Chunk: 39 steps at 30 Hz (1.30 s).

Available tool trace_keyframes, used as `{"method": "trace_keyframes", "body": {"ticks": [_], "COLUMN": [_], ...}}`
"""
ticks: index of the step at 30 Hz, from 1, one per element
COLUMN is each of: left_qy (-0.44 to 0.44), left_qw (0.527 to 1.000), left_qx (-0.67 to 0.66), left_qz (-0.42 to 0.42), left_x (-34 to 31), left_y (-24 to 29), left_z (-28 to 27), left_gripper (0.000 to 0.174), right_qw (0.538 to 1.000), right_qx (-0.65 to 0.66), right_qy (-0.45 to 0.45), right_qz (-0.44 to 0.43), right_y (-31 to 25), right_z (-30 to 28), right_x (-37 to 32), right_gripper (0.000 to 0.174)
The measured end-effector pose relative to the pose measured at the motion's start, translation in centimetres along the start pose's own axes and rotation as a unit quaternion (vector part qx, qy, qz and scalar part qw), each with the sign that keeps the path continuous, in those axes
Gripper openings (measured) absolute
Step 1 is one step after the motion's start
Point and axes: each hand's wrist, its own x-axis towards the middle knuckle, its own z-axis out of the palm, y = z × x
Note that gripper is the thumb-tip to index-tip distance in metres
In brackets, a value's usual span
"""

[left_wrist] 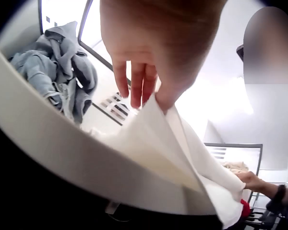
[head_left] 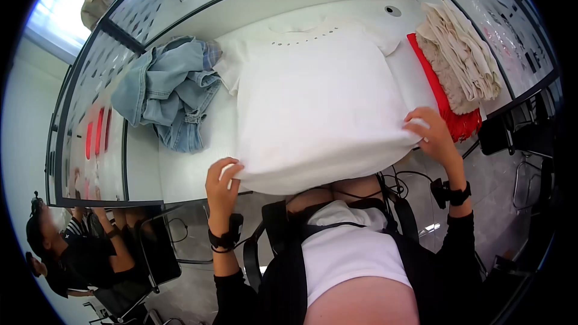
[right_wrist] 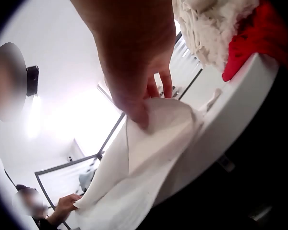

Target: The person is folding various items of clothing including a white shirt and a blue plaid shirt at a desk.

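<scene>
A white T-shirt (head_left: 319, 102) lies spread on the table, its neckline with a row of small dark dots at the far side. Its hem comes over the near table edge. At the hem's left corner my left hand (head_left: 223, 183) pinches the cloth between thumb and fingers. My right hand (head_left: 435, 135) pinches the right corner of the hem. In the left wrist view the pinched shirt edge (left_wrist: 158, 129) rises to a peak under the thumb. The right wrist view shows the hem (right_wrist: 158, 129) lifted, with the shirt's inside visible.
A crumpled heap of blue denim (head_left: 171, 84) lies on the table's left side. On the right, folded beige and cream clothes (head_left: 460, 54) sit on a red fringed cloth (head_left: 442, 90). Framed panels border the white table (head_left: 180, 174). Other people are beyond the left side.
</scene>
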Motion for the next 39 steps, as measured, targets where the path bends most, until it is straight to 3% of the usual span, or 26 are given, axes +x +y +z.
{"method": "trace_keyframes", "body": {"ticks": [4, 9, 14, 20, 21, 24, 27, 30, 31, 32, 33, 34, 35, 36, 39], "left_qy": [-0.127, -0.17, -0.173, -0.227, -0.245, -0.21, -0.198, -0.095, -0.045, -0.052, -0.06, -0.067, -0.062, -0.063, -0.048], "left_qw": [0.992, 0.985, 0.982, 0.971, 0.963, 0.96, 0.971, 0.993, 0.992, 0.978, 0.956, 0.925, 0.884, 0.871, 0.818], "left_qx": [-0.009, -0.014, 0.014, -0.023, 0.0, 0.126, 0.064, -0.034, -0.011, -0.053, -0.095, -0.136, -0.264, -0.289, -0.37], "left_qz": [-0.001, 0.019, 0.071, 0.076, 0.115, 0.138, 0.122, -0.058, -0.115, -0.194, -0.273, -0.349, -0.38, -0.392, -0.437], "left_x": [-1.3, 0.5, 5.3, 11.5, 12.0, 11.9, 12.6, 14.0, 14.5, 15.5, 16.6, 17.7, 18.6, 19.3, 20.8], "left_y": [-0.1, -0.3, -1.0, -2.1, -3.2, -6.3, -8.3, -11.4, -13.4, -15.3, -17.1, -17.9, -17.3, -16.1, -12.1], "left_z": [0.2, -0.8, -0.5, 1.4, 2.3, 5.1, 5.6, 6.0, 7.0, 7.5, 7.9, 8.3, 8.0, 7.4, 6.8], "left_gripper": [0.03, 0.025, 0.021, 0.039, 0.048, 0.052, 0.053, 0.053, 0.052, 0.052, 0.051, 0.05, 0.054, 0.055, 0.061], "right_qw": [0.993, 0.975, 0.973, 0.975, 0.976, 0.983, 0.969, 0.969, 0.957, 0.978, 0.977, 0.975, 0.97, 0.962, 0.949], "right_qx": [0.044, 0.142, 0.084, 0.062, 0.055, 0.025, 0.022, 0.112, 0.153, 0.105, 0.089, 0.039, -0.011, -0.062, -0.054], "right_qy": [-0.106, -0.165, -0.194, -0.204, -0.206, -0.179, -0.245, -0.219, -0.206, -0.127, -0.066, -0.042, -0.017, 0.011, -0.049], "right_qz": [0.006, 0.039, 0.087, 0.068, 0.046, -0.015, 0.02, 0.013, 0.133, 0.13, 0.184, 0.213, 0.24, 0.266, 0.306], "right_y": [0.2, 0.0, 1.9, 3.9, 4.4, 5.6, 7.6, 11.3, 10.1, 12.3, 13.8, 15.7, 17.8, 19.5, 22.1], "right_z": [1.0, -1.0, -1.2, -0.1, 0.5, 2.7, 3.5, 4.3, 2.7, 3.9, 4.5, 5.5, 6.5, 7.2, 7.7], "right_x": [-1.2, 0.6, 4.1, 8.3, 8.7, 8.9, 8.7, 10.7, 12.2, 12.6, 13.4, 14.0, 14.4, 14.8, 15.6], "right_gripper": [0.031, 0.03, 0.027, 0.031, 0.037, 0.044, 0.044, 0.037, 0.033, 0.036, 0.039, 0.04, 0.041, 0.042, 0.05]}}
